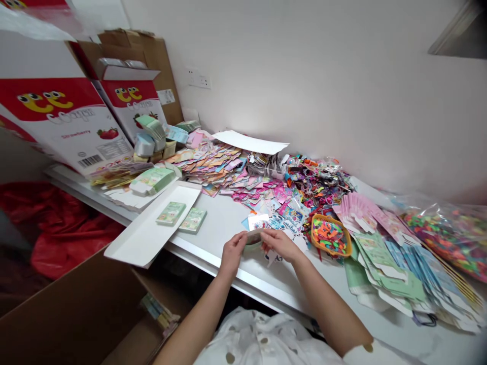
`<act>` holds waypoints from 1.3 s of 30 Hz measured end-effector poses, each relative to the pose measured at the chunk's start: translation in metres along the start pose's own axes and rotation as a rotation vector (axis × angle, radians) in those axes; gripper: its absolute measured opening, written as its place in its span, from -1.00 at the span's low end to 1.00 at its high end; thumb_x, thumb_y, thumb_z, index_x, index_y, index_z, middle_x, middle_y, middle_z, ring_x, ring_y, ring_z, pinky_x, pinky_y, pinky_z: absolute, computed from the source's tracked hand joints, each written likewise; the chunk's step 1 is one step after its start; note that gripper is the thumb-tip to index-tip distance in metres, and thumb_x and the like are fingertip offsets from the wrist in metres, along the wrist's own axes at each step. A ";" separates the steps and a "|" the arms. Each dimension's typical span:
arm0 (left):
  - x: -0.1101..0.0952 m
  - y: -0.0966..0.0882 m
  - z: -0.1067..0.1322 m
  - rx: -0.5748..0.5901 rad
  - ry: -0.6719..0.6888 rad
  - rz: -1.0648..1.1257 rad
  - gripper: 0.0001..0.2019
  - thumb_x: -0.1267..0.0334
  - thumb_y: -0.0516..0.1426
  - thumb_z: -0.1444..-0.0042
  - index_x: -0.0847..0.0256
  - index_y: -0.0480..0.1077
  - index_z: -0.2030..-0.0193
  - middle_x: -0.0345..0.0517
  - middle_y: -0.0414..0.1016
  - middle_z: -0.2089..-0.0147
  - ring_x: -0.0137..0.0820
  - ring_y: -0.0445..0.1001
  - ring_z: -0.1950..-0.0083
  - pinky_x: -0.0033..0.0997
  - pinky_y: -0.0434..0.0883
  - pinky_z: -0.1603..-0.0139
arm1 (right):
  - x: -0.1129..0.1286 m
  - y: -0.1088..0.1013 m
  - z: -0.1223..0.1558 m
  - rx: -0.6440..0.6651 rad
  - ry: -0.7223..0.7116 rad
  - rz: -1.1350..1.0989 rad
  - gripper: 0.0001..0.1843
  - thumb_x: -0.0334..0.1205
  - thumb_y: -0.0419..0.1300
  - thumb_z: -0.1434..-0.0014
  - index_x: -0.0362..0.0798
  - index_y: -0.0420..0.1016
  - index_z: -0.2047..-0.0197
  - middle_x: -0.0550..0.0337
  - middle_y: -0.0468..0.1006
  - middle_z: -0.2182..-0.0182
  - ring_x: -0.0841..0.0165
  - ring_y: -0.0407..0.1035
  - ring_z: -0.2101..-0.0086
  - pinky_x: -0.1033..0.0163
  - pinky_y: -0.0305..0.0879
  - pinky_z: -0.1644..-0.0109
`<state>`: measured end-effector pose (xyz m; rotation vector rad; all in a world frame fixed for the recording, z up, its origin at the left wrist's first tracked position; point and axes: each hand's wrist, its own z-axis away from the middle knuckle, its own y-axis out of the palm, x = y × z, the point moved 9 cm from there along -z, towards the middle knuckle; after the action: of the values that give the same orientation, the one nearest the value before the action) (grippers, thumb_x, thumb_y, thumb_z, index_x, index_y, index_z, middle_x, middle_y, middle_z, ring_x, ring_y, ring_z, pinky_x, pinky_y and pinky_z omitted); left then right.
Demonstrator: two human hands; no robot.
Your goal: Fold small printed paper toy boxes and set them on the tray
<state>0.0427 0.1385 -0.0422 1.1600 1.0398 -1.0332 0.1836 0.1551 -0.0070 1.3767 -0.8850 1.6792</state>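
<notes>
Near the table's front edge, my left hand (232, 254) and my right hand (282, 245) hold a small green carton (252, 244) between them. My left fingers are closed on its left side, and my right fingers pinch its right side. Its upper side looks dark, perhaps an opening, and what is inside cannot be made out. Just beyond my hands lie loose printed stickers (283, 219). To the left, one filled green box (171, 213) rests on a long white card tray (152, 230), and another green box (193, 220) lies beside it.
An orange basket (348, 248) of bright small pieces stands right of my hands. Flat green cartons (391, 268) lie farther right, by a clear plastic bag (449, 233). Heaped colourful packets (213, 162) line the wall. Strawberry-printed boxes (64, 121) stand back left; a cardboard box (76, 309) is below.
</notes>
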 end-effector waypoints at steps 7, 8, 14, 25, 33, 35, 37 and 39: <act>-0.014 0.007 0.001 0.072 -0.085 -0.151 -0.67 0.05 0.23 0.13 0.26 0.54 0.30 -0.09 0.53 0.30 -0.32 0.46 0.20 -0.40 0.34 0.12 | -0.008 -0.003 0.001 0.027 0.073 -0.057 -0.64 -0.11 0.25 0.04 -0.15 0.52 0.19 0.28 0.45 0.61 0.50 0.29 0.61 0.40 0.21 0.52; -0.014 0.011 0.001 0.121 -0.127 -0.141 -0.69 0.08 0.23 0.14 0.27 0.53 0.31 -0.11 0.53 0.35 -0.35 0.46 0.26 -0.42 0.34 0.19 | -0.006 -0.003 0.000 0.012 0.083 -0.030 -0.67 -0.14 0.24 0.05 -0.15 0.52 0.21 0.30 0.43 0.64 0.51 0.28 0.63 0.40 0.18 0.55; -0.027 0.003 -0.006 0.009 -0.024 -0.206 -0.68 0.12 0.24 0.14 0.28 0.51 0.26 -0.20 0.49 0.50 -0.46 0.39 0.50 -0.50 0.31 0.45 | 0.015 -0.005 0.000 -0.175 -0.080 0.229 -0.67 -0.29 0.06 -0.01 -0.06 0.57 0.19 0.24 0.50 0.49 0.52 0.24 0.65 0.39 0.17 0.59; -0.053 0.005 0.005 0.041 0.444 -0.454 -0.78 0.16 0.09 -0.12 0.13 0.53 0.21 -0.11 0.54 0.11 -0.34 0.47 0.03 -0.30 0.40 -0.05 | 0.035 -0.002 0.006 -0.172 -0.301 0.589 -0.70 -0.08 0.07 -0.21 0.00 0.56 0.16 0.12 0.57 0.24 0.38 0.41 0.41 0.28 0.33 0.29; -0.055 0.002 0.000 0.074 0.435 -0.535 -0.83 0.17 0.18 -0.03 0.15 0.54 0.28 -0.10 0.58 0.22 -0.33 0.53 0.17 -0.30 0.48 0.08 | 0.044 0.005 0.010 -0.134 -0.458 0.716 -0.73 -0.19 0.07 -0.23 0.02 0.52 0.08 0.12 0.58 0.19 0.32 0.43 0.17 0.20 0.31 0.05; -0.062 0.005 0.005 0.108 0.537 -0.600 -0.83 0.16 0.17 -0.05 0.13 0.54 0.28 -0.10 0.58 0.20 -0.33 0.53 0.13 -0.27 0.46 0.02 | 0.045 0.007 0.013 -0.116 -0.505 0.739 -0.71 -0.20 0.05 -0.24 0.01 0.49 0.03 0.11 0.57 0.18 0.33 0.43 0.16 0.20 0.31 0.04; -0.067 0.007 0.010 0.152 0.630 -0.661 -0.82 0.19 0.13 -0.10 0.11 0.53 0.23 -0.11 0.57 0.16 -0.35 0.52 0.10 -0.27 0.46 0.00 | 0.044 0.010 0.015 -0.102 -0.548 0.780 -0.69 -0.22 0.03 -0.26 -0.01 0.46 -0.01 0.09 0.56 0.17 0.33 0.42 0.15 0.20 0.33 0.04; -0.068 0.009 0.015 0.196 0.700 -0.719 -0.80 0.23 0.09 -0.14 0.10 0.51 0.16 -0.11 0.56 0.11 -0.38 0.51 0.07 -0.31 0.46 -0.01 | 0.043 0.011 0.016 -0.097 -0.587 0.824 -0.67 -0.24 0.01 -0.27 -0.02 0.44 -0.04 0.06 0.55 0.15 0.34 0.41 0.14 0.21 0.34 0.04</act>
<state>0.0393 0.1304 0.0272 1.3823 2.0457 -1.3271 0.1758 0.1416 0.0372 1.5743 -2.0568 1.7572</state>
